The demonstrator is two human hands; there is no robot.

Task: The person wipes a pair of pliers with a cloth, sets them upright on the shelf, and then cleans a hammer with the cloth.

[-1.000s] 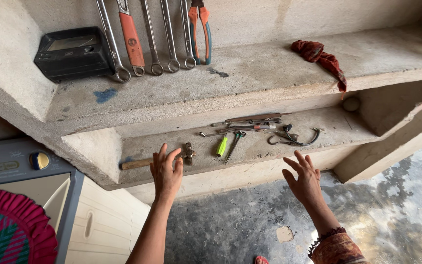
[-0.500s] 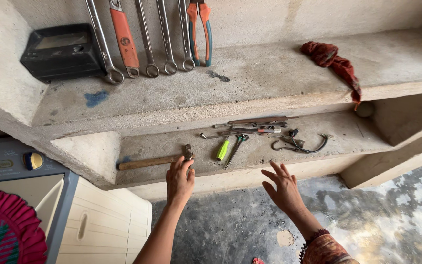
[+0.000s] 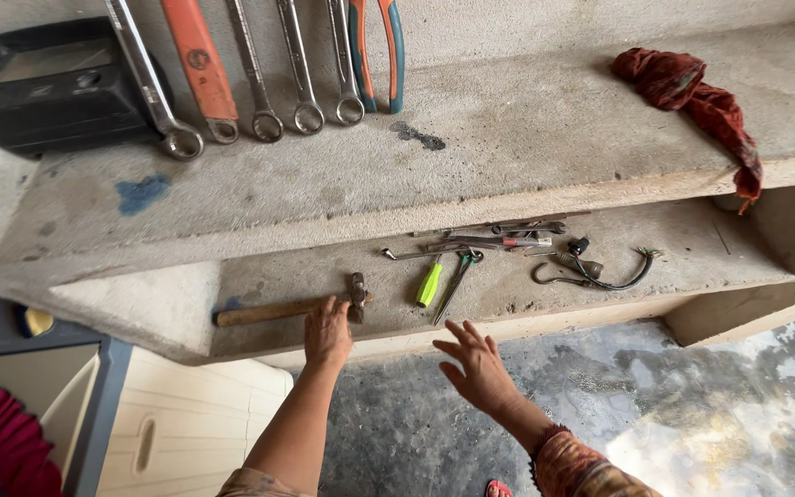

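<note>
Fingers of the left hand (image 3: 328, 333) rest loosely on the hammer (image 3: 289, 308), head-heavy, best gripped by its wooden handle; right hand (image 3: 477, 366) hovers spread, empty

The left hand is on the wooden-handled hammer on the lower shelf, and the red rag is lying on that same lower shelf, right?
Not quite. The head view shows the left hand on the hammer on the lower shelf, but the red rag lies on the upper shelf, one end hanging over its edge.

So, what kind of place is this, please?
Probably a home workshop or tool corner: spanners and pliers lean on a rough concrete shelf, and the left hand touches a hammer on the lower shelf among small tools.
</note>
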